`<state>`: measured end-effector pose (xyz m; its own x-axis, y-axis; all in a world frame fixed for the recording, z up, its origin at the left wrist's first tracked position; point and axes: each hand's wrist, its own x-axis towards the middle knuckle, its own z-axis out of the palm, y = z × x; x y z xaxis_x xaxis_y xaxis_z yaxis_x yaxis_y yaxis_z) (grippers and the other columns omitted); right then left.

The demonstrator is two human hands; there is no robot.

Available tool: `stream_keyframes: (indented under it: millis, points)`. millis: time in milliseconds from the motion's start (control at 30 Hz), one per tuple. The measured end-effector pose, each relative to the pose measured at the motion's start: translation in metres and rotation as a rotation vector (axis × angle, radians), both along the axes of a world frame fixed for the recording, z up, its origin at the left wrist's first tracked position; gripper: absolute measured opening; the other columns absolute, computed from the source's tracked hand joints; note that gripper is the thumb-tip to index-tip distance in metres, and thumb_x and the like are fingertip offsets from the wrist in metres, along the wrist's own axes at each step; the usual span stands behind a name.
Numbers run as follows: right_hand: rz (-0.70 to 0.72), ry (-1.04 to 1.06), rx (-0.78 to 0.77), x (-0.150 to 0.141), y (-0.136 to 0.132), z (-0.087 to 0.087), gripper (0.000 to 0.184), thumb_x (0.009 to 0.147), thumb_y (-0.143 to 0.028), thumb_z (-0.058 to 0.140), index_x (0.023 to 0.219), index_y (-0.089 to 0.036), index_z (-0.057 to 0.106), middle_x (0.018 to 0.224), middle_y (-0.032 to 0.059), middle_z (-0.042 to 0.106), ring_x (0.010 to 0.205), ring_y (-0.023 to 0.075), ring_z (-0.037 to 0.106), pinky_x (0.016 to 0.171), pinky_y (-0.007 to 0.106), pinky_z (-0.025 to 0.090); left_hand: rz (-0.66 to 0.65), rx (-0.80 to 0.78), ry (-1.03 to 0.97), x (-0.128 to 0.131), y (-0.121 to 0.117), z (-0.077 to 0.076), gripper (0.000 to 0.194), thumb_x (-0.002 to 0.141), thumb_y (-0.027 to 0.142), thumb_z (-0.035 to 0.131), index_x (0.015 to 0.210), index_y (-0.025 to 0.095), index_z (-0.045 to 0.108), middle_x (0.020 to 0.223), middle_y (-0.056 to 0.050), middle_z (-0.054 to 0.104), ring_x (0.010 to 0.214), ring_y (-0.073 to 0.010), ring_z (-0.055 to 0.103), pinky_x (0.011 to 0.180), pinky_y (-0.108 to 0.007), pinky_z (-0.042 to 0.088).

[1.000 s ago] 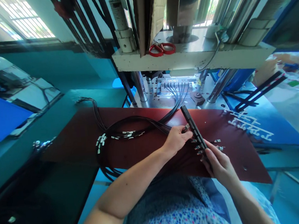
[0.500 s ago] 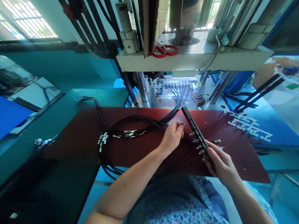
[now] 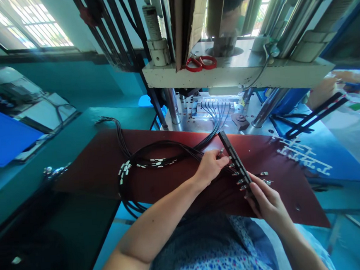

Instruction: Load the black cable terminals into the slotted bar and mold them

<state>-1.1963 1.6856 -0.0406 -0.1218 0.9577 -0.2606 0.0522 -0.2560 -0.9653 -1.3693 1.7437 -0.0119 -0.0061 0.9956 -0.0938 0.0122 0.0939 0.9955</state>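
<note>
- left arm (image 3: 161, 217) is bent at the elbow
- left hand (image 3: 212, 166) is in a pinch
- right hand (image 3: 268, 201) is curled into a grip, pretty near the left

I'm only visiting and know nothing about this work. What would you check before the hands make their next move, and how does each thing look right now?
1. Right hand grips the dark bar: ok, held near its closer end.
2. Left hand has the small metal piece: ok, seemingly pinched at the fingertips.
3. Metal tips along the bar fully seated: cannot tell, too small.
4. Black cables free of tangles: cannot tell, loops overlap on the brown board.
5. Red-handled scissors away from both hands: ok, up on the machine's pale beam.
</note>
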Motion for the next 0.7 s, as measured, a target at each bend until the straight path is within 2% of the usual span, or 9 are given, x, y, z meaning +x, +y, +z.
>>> stream_keyframes:
  millis: [200,267,400,467,533,600,700]
  points:
    - [0.013,0.004,0.017,-0.003,0.001,0.0,0.055,0.075,-0.055,0.059,0.12,-0.024,0.055,0.066,0.0004,0.055,0.045,0.0078,0.046,0.037,0.016,0.042,-0.028,0.028,0.035,-0.003,0.002,0.003,0.018,0.069,0.028,0.054,0.06,0.013,0.053,0.055,0.002,0.049,0.053,-0.0083,0.042,0.051,-0.021,0.031]
    - [-0.001,0.033,-0.013,-0.001,0.001,0.002,0.057,0.074,-0.056,0.058,0.121,-0.023,0.053,0.061,-0.0009,0.053,0.041,0.0069,0.043,0.035,0.016,0.04,-0.067,0.026,0.001,-0.007,0.002,0.006,0.022,0.072,0.033,0.054,0.062,0.013,0.054,0.056,0.001,0.05,0.052,-0.0077,0.041,0.049,-0.02,0.03]
    - [-0.024,0.093,-0.042,0.001,0.002,0.005,0.064,0.073,-0.057,0.059,0.124,-0.019,0.05,0.049,-0.0054,0.043,0.033,0.0057,0.035,0.027,0.014,0.028,-0.032,-0.038,-0.25,-0.016,0.004,0.011,0.03,0.074,0.044,0.054,0.073,0.014,0.053,0.051,0.004,0.041,0.042,-0.0054,0.033,0.041,-0.019,0.024]
    - [-0.039,0.107,-0.06,0.002,0.002,0.005,0.066,0.071,-0.057,0.061,0.124,-0.019,0.05,0.05,-0.005,0.044,0.035,0.0062,0.038,0.027,0.013,0.029,-0.024,-0.094,-0.426,-0.018,0.005,0.011,0.037,0.074,0.051,0.053,0.078,0.015,0.051,0.049,0.006,0.036,0.039,-0.0045,0.027,0.039,-0.018,0.019]
    - [-0.042,0.107,-0.07,0.002,0.003,0.004,0.067,0.071,-0.057,0.062,0.124,-0.019,0.05,0.053,-0.0041,0.046,0.036,0.0063,0.04,0.028,0.014,0.029,0.0,-0.138,-0.518,-0.017,0.005,0.009,0.04,0.074,0.054,0.052,0.077,0.014,0.049,0.051,0.006,0.038,0.039,-0.0044,0.029,0.04,-0.018,0.02]
    - [-0.026,0.096,-0.058,0.002,0.003,0.002,0.067,0.072,-0.056,0.06,0.126,-0.018,0.048,0.051,-0.0044,0.046,0.034,0.006,0.038,0.027,0.014,0.028,0.033,-0.155,-0.453,-0.014,0.005,0.006,0.035,0.074,0.049,0.052,0.071,0.014,0.048,0.052,0.004,0.041,0.041,-0.0049,0.032,0.04,-0.018,0.021]
    - [0.007,0.075,-0.025,0.003,0.003,0.001,0.067,0.075,-0.056,0.058,0.128,-0.017,0.045,0.045,-0.0061,0.042,0.031,0.0061,0.035,0.027,0.014,0.026,0.035,-0.071,-0.168,-0.01,0.007,0.004,0.024,0.071,0.036,0.057,0.065,0.015,0.047,0.052,0.004,0.044,0.045,-0.0055,0.036,0.043,-0.019,0.024]
